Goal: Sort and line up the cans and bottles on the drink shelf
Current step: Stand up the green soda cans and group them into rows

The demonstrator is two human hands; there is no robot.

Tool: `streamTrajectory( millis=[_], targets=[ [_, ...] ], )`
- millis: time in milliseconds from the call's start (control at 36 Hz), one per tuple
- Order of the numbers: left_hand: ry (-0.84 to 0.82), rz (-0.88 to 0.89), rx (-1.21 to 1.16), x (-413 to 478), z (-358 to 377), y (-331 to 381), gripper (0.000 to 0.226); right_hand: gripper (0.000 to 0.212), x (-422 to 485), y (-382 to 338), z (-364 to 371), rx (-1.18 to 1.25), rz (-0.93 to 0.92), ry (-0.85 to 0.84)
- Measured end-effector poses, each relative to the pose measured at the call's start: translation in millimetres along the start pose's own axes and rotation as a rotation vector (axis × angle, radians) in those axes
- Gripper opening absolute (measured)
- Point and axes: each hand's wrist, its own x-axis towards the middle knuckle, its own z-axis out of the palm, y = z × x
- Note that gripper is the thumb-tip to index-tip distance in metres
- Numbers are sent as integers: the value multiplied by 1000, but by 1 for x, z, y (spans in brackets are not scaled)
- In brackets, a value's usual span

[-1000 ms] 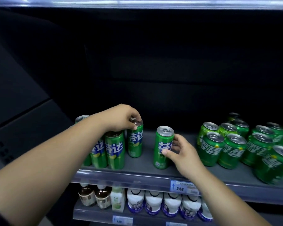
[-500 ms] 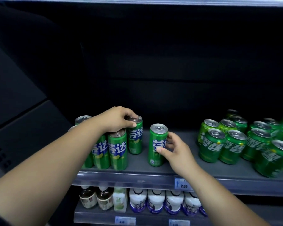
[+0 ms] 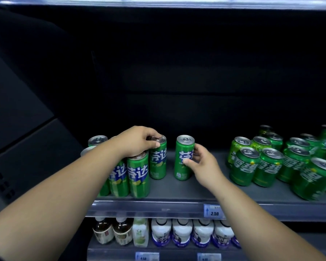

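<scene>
Several tall slim green cans stand grouped at the left of the grey drink shelf. My left hand reaches over them and grips the top of the rearmost slim can. One slim can stands alone in the middle of the shelf, and my right hand holds its right side with thumb in front and fingers behind. Both cans stand upright on the shelf.
Several short green cans crowd the right of the shelf, loosely bunched. A price tag reading 2.50 sits on the shelf's front rail. The lower shelf holds brown bottles and white bottles. The back panel is dark.
The single can in my right hand has slid back and left, closer to the can under my left hand. My left hand has stayed on its can's top.
</scene>
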Motion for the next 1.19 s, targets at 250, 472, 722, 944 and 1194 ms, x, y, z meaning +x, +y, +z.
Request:
streamTrajectory(
  millis=[250,472,722,944,1194],
  targets=[
    [19,13,40,2,1,1,34,75,7,11,21,-54,20,-34],
    [22,-11,-56,4,2,-6,28,73,-5,13,36,-81,-29,8],
    [19,4,-74,6,3,-7,30,69,0,24,42,-60,24,6],
    [40,-9,-43,6,4,-8,35,67,1,29,40,-17,23,-31],
    [57,-6,-16,4,4,-8,35,66,-4,21,35,-65,14,-44]
  ],
)
